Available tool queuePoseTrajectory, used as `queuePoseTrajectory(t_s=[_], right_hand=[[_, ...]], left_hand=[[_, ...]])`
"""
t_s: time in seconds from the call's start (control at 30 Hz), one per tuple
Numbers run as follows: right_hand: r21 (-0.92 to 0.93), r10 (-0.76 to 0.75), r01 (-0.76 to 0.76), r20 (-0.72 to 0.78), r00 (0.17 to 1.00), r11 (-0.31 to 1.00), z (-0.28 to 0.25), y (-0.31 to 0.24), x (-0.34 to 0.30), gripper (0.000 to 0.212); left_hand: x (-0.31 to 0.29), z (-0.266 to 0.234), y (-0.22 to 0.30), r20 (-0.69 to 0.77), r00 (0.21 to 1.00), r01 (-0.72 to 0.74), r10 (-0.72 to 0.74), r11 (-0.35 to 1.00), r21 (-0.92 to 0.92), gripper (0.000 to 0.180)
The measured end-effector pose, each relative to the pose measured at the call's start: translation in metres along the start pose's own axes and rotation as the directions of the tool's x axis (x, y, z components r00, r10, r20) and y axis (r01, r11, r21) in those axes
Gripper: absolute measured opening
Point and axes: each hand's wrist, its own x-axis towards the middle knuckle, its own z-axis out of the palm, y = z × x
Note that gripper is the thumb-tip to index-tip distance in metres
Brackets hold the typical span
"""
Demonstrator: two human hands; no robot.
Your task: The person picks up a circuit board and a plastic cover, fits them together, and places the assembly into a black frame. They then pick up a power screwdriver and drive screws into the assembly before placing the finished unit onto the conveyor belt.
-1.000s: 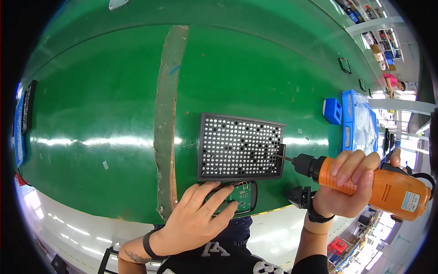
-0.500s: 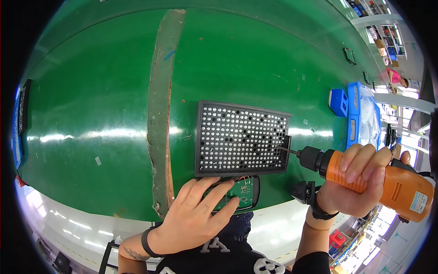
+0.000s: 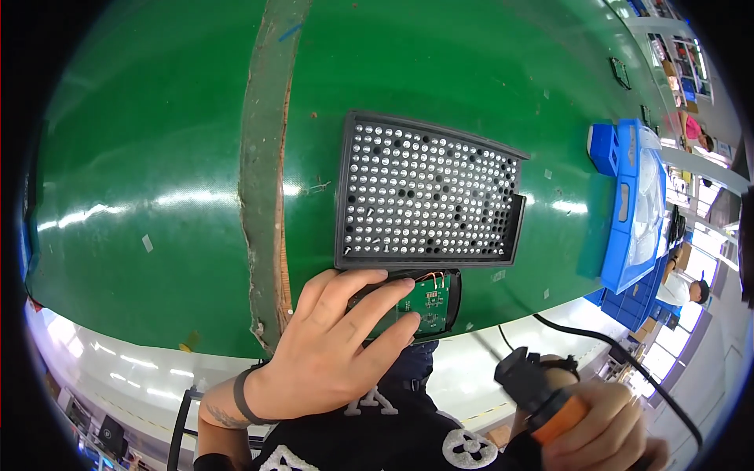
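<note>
My left hand (image 3: 326, 349) lies over a black plastic housing with a green circuit board (image 3: 433, 304) in it, fingers spread across its left part and gripping it at the table's near edge. Copper-coloured wires show at the board's top. My right hand (image 3: 601, 432) is wrapped round an orange and black electric screwdriver (image 3: 542, 400), low on the right and smeared by motion. Its thin bit points up and left, apart from the housing; whether a screw sits on the tip cannot be seen. Just beyond the housing stands a black screw tray (image 3: 428, 192) with rows of silver screws, some holes vacant, several screws lying loose.
A worn strip (image 3: 263, 157) runs across the green table (image 3: 157, 125) left of the tray. Blue bins (image 3: 627, 212) stand at the right edge. A black cable (image 3: 628, 357) hangs near my right hand. Another person (image 3: 682, 290) is in the background at right.
My right hand has drawn the screwdriver back from the screw tray, down toward my body. My left hand stays on the housing. The view has shifted, so the tray appears higher.
</note>
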Motion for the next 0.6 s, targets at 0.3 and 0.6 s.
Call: queuePoseTrajectory(t_s=[0.3, 0.6], right_hand=[[0.201, -0.062, 0.028, 0.161, 0.985, 0.979, 0.007, 0.004, -0.02, 0.049], [0.214, -0.048, 0.01, 0.172, 0.984, 0.977, 0.008, 0.009, -0.023, 0.049]], left_hand=[[0.004, -0.002, 0.0, 0.005, 0.999, -0.037, 0.036, 0.999, 0.011, 0.023], [0.005, 0.0, 0.0, 0.014, 1.0, -0.021, 0.02, 1.0, 0.014, 0.023]])
